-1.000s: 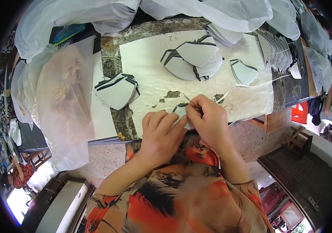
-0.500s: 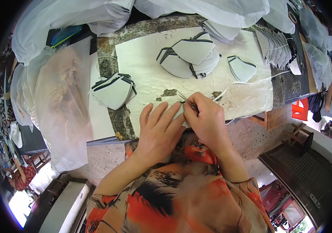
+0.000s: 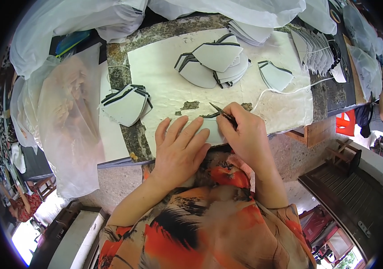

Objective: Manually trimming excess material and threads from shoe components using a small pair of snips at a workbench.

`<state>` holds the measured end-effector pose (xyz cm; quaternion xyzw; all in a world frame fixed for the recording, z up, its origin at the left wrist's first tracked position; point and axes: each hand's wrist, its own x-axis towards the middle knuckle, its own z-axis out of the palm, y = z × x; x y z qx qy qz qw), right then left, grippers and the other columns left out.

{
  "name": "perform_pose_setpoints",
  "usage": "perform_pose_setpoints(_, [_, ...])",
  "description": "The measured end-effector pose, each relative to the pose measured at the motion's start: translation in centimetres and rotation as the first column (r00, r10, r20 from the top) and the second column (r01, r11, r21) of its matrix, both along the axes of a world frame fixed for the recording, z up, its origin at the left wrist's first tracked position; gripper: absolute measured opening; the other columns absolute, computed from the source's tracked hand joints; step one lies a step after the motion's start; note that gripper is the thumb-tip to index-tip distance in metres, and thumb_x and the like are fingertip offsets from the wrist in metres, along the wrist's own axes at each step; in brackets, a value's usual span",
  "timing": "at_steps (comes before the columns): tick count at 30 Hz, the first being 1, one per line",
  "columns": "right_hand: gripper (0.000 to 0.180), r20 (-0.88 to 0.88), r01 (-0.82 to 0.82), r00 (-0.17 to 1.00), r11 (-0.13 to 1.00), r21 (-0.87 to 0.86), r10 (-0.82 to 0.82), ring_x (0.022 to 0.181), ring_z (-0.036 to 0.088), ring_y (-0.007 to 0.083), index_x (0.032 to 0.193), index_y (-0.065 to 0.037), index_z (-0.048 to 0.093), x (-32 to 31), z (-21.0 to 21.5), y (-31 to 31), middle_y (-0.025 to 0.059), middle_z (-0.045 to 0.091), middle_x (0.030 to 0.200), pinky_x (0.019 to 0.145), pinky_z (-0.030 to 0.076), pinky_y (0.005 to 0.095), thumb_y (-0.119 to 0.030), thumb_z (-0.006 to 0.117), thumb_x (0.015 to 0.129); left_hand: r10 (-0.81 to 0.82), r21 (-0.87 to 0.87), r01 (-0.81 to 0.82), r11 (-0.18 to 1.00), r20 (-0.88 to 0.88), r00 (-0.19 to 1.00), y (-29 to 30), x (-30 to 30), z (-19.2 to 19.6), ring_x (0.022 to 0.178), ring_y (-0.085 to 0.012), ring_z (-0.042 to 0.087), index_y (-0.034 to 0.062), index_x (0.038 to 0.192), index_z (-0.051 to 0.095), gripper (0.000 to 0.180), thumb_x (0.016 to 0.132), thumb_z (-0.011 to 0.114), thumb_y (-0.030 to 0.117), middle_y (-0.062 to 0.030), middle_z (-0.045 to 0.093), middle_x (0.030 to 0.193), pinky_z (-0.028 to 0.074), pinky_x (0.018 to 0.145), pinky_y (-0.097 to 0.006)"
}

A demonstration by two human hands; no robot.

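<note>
Pressing flat with its fingers spread, the left hand [image 3: 180,150] holds a white fabric piece [image 3: 209,130] down at the near edge of the table [image 3: 124,76]. It grips nothing; the open palm simply pins the piece, most of which is hidden beneath the two hands. At 3 o'clock from it, the right hand [image 3: 245,132] is closed around small dark snips [image 3: 220,112], whose point aims toward 11 o'clock over the dark trim of the piece.

Against the earlier frames, the left hand has flattened and spread wider over the piece, where a second ago its fingers were more bunched beside the right. The snips now show more clearly ahead of the right fingers. This suggests that the piece is steadied for trimming along its edge, though whether the blades are cutting cannot be told.

Outward from the hands, a white paper sheet [image 3: 164,85] covers the tabletop. At 10 o'clock lies a small stack of shaped pieces [image 3: 126,105], and at 12 o'clock a larger pile [image 3: 216,65]. A single piece [image 3: 275,76] sits at 1 o'clock, with a white cord [image 3: 290,91] trailing near it. These piles appear unmoved. Clear plastic bags [image 3: 66,116] hang off the table at 9 o'clock.
</note>
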<state>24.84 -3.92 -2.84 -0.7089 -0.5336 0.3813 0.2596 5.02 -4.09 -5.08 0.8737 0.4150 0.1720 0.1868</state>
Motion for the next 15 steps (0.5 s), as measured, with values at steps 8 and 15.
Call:
perform_pose_setpoints(8, [0.017, -0.008, -0.011, 1.000, 1.000, -0.028, 0.011, 0.074, 0.066, 0.0412, 0.095, -0.002, 0.063, 0.2, 0.3, 0.2, 0.0200, 0.068, 0.079, 0.066, 0.051, 0.0453, -0.018, 0.066, 0.093, 0.013, -0.015, -0.014, 1.000, -0.067, 0.998, 0.2, 0.5, 0.6, 0.126, -0.0280, 0.051, 0.0136, 0.139, 0.063, 0.055, 0.087, 0.075, 0.026, -0.0036, 0.062, 0.135, 0.029, 0.115, -0.051])
perform_pose_setpoints(15, [0.014, 0.045, -0.037, 0.998, 0.998, 0.055, 0.035, 0.074, 0.067, 0.0394, 0.096, -0.004, 0.063, 0.9, -0.2, 0.1, 0.0179, 0.069, 0.080, 0.065, 0.052, 0.0449, -0.017, 0.066, 0.093, 0.009, -0.013, -0.011, 1.000, -0.127, 0.992, 0.2, 1.0, 1.3, 0.125, -0.0284, 0.051, 0.0129, 0.138, 0.063, 0.053, 0.087, 0.074, 0.026, -0.0041, 0.062, 0.133, 0.030, 0.114, -0.052])
